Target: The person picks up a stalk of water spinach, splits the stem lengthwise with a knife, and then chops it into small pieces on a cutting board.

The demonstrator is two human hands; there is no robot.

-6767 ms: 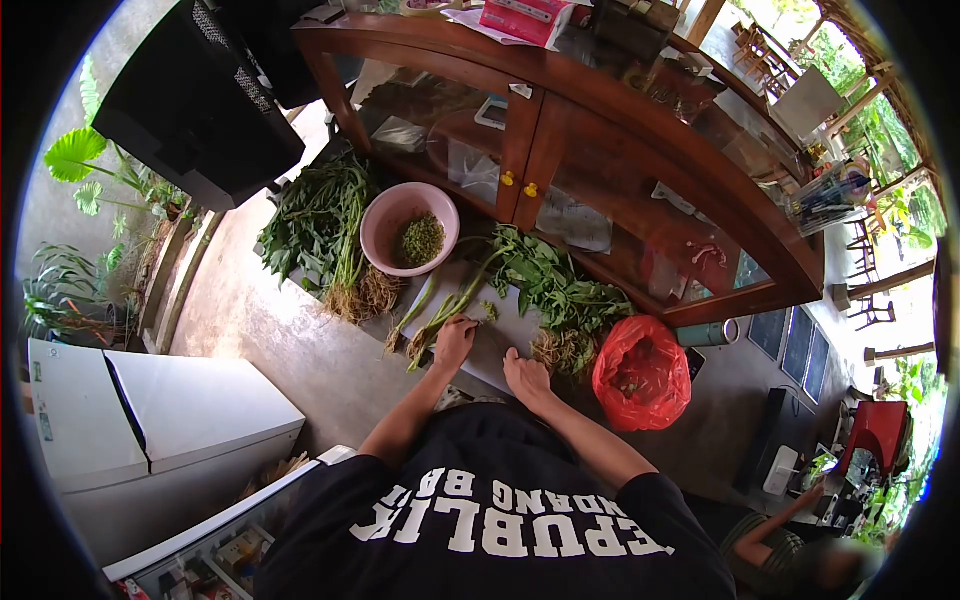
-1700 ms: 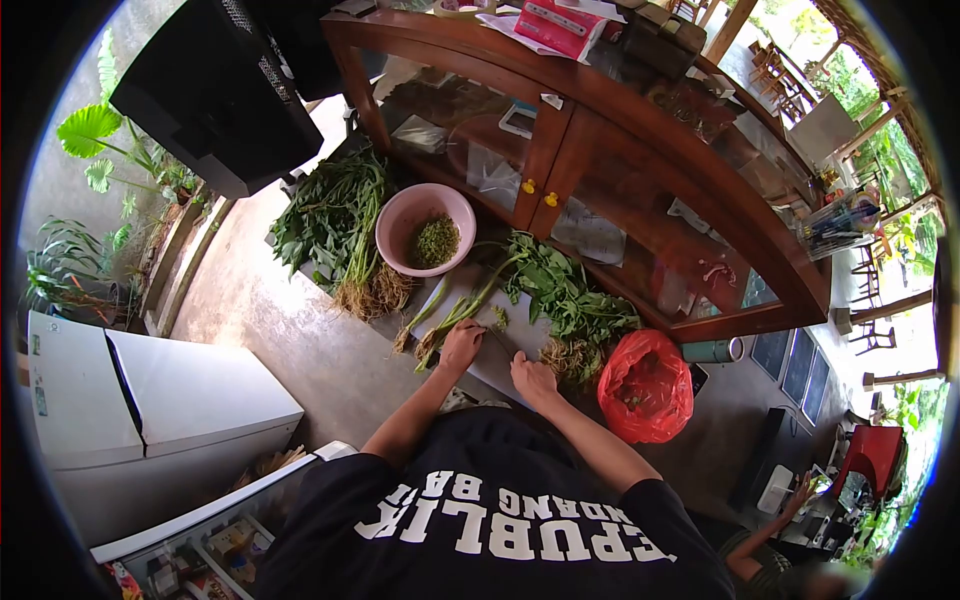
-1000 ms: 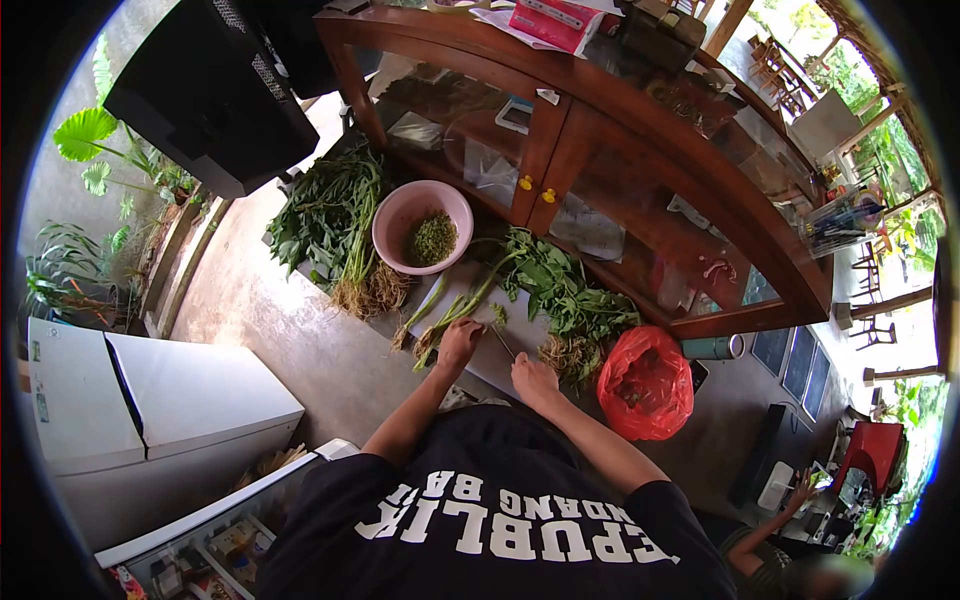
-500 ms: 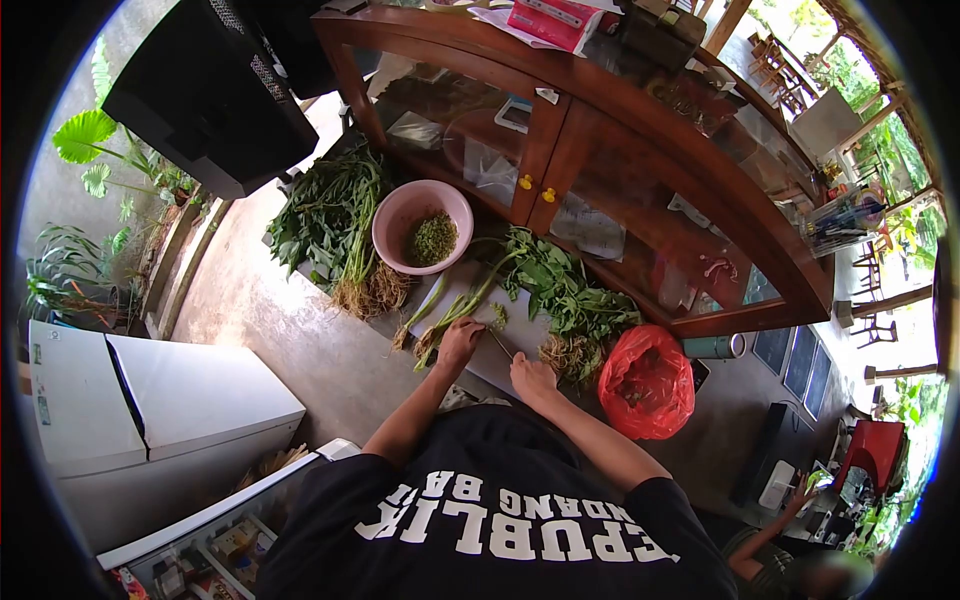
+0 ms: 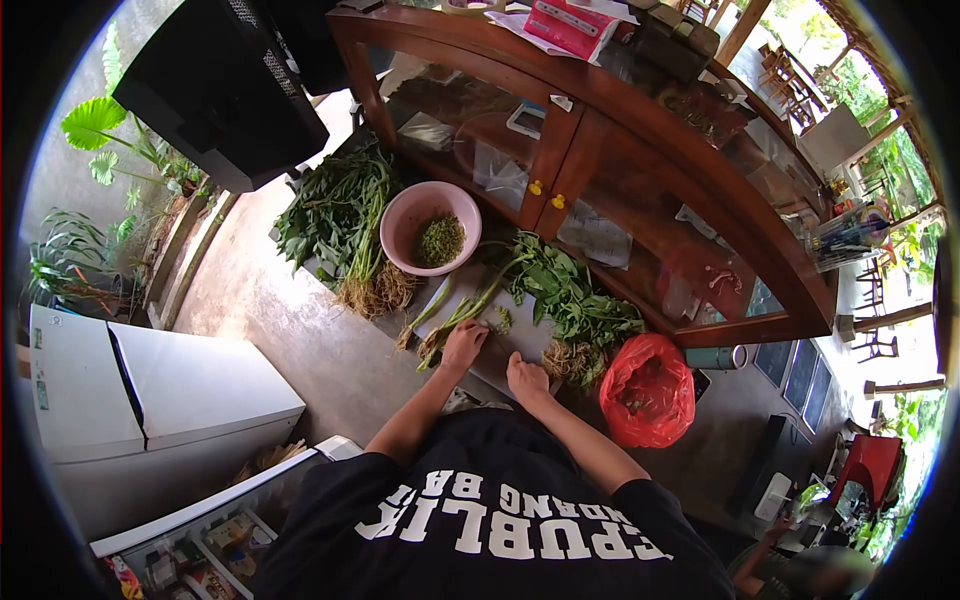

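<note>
My left hand (image 5: 465, 346) is closed at the cut ends of the leafy green stems (image 5: 478, 304) on a grey cutting board (image 5: 491, 372). To its right, my right hand (image 5: 527, 378) is closed in a fist around a knife; the blade hardly shows now. Small chopped green bits (image 5: 503, 319) lie just beyond the hands. A leafy bunch of greens (image 5: 567, 292) with roots (image 5: 572, 360) lies at the board's right side. Behind the board, a pink bowl (image 5: 393, 226) holds chopped green pieces (image 5: 440, 241).
More rooted greens (image 5: 335, 212) are piled left of the bowl. A red plastic bag (image 5: 648, 385) stands open at the right, near a green cylinder (image 5: 712, 357). A wooden glass cabinet (image 5: 560, 135) rises behind. A white fridge (image 5: 190, 385) is at the left; another person is at the lower right.
My right hand has shifted slightly left, towards my left hand, and the knife blade that showed between them is now hard to see. The whole view has moved a little.
</note>
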